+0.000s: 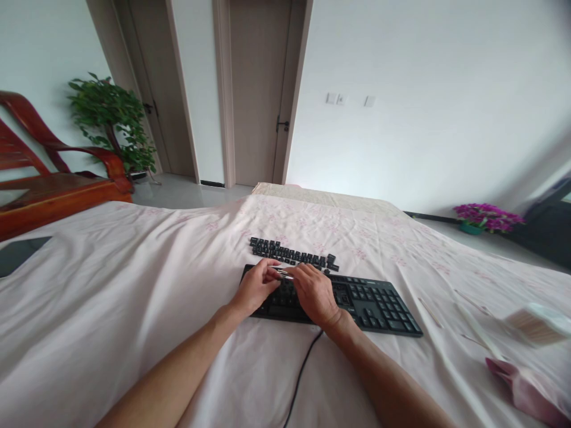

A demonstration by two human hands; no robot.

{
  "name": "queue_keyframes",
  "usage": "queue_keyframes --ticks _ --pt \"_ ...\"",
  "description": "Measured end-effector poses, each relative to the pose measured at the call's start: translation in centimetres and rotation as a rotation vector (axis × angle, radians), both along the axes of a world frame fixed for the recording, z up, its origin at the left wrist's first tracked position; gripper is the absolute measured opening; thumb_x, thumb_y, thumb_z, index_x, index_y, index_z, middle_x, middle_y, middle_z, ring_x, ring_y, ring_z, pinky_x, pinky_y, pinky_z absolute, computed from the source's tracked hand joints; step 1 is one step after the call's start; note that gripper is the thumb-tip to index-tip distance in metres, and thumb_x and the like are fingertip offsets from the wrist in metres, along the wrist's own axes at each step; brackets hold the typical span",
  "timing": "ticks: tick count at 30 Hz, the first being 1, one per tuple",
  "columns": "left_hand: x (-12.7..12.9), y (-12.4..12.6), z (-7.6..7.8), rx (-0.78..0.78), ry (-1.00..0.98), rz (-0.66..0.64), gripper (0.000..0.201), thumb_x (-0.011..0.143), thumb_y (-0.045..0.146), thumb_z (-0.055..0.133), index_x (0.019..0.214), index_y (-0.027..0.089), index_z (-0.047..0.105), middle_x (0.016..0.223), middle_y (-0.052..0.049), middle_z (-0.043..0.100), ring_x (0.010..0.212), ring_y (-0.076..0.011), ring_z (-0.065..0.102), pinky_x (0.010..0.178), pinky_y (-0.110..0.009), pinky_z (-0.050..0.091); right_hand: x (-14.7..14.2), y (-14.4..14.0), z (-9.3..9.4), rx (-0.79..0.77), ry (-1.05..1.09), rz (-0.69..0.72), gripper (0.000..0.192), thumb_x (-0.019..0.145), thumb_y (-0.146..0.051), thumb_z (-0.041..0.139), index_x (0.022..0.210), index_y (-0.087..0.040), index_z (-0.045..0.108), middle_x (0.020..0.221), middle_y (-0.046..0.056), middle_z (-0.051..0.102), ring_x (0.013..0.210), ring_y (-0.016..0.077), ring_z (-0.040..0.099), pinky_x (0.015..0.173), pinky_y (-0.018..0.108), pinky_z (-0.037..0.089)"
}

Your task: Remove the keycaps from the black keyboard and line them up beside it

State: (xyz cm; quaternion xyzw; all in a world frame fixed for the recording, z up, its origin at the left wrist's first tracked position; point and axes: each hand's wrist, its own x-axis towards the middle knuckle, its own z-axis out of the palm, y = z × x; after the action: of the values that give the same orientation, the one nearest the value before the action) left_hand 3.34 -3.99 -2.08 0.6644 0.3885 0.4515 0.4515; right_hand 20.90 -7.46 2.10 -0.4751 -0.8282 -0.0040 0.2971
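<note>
With my left hand (256,286) and right hand (314,292) both pinching the thin metal tool (282,273) over the left half of the keyboard (357,300), I judge it may slip and flick a keycap off among the loose keycaps (292,254).

I could read no text at all. The keys of the black keyboard (375,300) under my hands carried pale marks, but they were too small and blurred to make out. The loose keycaps (292,254) lined up just beyond it showed nothing legible either. The wall switches (335,98) bore no lettering that I could tell.
</note>
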Motion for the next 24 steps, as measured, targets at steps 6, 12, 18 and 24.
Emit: queue_keyframes --ticks 6,12,18,24 --pt "-0.2 -0.4 0.7 -0.039 -0.051 -0.032 0.043 0.076 0.018 0.063 0.116 0.017 0.048 0.090 -0.003 0.065 0.082 -0.0148 0.063 0.078 -0.029 0.050 -0.6 0.5 -0.7 -0.142 0.022 -0.109 0.012 0.086 -0.029 0.060 0.094 -0.026 0.069 0.091 0.002 0.070 0.088 0.0187 0.062 0.076 0.026 0.042" --pt "-0.1 -0.5 0.5 -0.026 -0.004 0.018 0.049 0.072 0.010 0.062 0.118 0.019 0.050 0.089 -0.002 0.063 0.077 -0.0129 0.062 0.075 -0.027 0.050 -0.3 1.6 -0.8 -0.324 0.128 -0.173 0.007 0.076 -0.028 0.066 0.083 -0.027 0.068 0.080 -0.003 0.071 0.075 0.0171 0.065 0.064 0.024 0.041" --pt "0.0 -0.4 0.3 0.032 0.088 0.122 0.041 0.076 0.013 0.057 0.116 0.020 0.055 0.097 -0.003 0.063 0.075 -0.0118 0.061 0.076 -0.027 0.050 1.0 6.9 0.8 -0.363 0.179 -0.298 0.016 0.075 -0.034 0.064 0.086 -0.025 0.071 0.079 -0.001 0.071 0.075 0.0166 0.064 0.062 0.024 0.040" --pt "-0.2 -0.5 0.5 0.068 0.128 0.080 0.033 0.075 0.011 0.055 0.107 0.019 0.061 0.097 -0.004 0.065 0.076 -0.0129 0.062 0.076 -0.026 0.050 0.7 12.9 0.8 -0.430 0.114 -0.442 0.016 0.074 -0.034 0.064 0.084 -0.026 0.074 0.083 0.001 0.072 0.079 0.0177 0.064 0.061 0.025 0.038"
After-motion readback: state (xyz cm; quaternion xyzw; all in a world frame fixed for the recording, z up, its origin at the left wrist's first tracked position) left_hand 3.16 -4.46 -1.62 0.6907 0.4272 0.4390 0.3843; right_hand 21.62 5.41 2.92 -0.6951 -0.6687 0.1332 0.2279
